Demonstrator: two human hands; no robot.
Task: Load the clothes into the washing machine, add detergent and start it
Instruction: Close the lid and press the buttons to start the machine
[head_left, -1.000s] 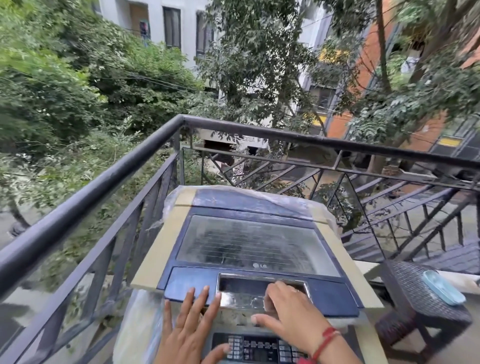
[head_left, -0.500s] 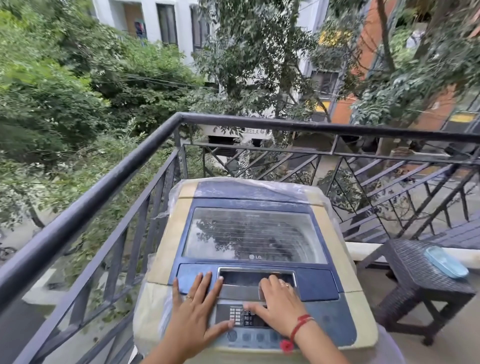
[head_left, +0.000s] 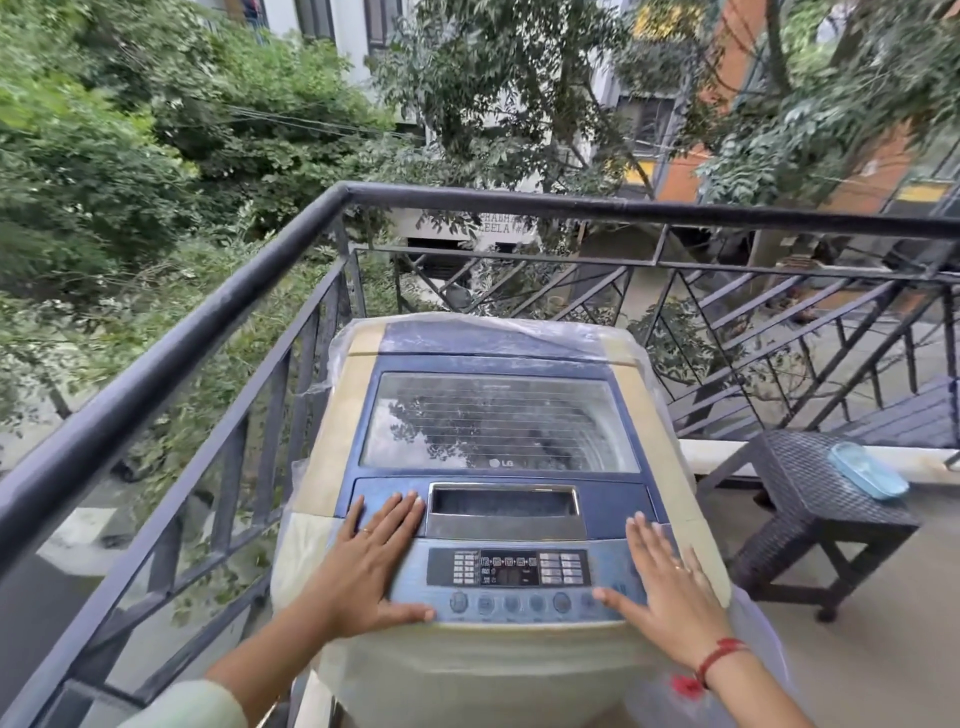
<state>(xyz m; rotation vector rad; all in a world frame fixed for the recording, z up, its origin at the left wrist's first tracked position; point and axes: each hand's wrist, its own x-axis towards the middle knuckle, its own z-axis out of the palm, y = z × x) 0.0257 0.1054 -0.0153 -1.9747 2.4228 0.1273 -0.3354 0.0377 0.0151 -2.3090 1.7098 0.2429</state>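
A top-loading washing machine (head_left: 332, 441), cream and blue with a clear plastic cover, stands in the balcony corner. Its glass lid (head_left: 498, 423) is closed, with a silver handle recess (head_left: 503, 509) at the lid's front. Below that lies the control panel (head_left: 509, 568) with a dark display and a row of round buttons. My left hand (head_left: 371, 564) rests flat on the left of the panel, fingers straight and reaching onto the blue lid. My right hand (head_left: 662, 582) lies flat on the panel's right side, fingers spread. No clothes or detergent are in view.
A black metal railing (head_left: 218, 306) runs along the left and back of the machine. To the right stands a dark wicker stool (head_left: 810, 499) with a light blue lidded box (head_left: 865, 470) on it. Bare balcony floor (head_left: 878, 660) lies at the right.
My right hand has left the lid's handle recess and moved right onto the panel's edge. The left hand stays flat on the left. The camera has tilted down and back.
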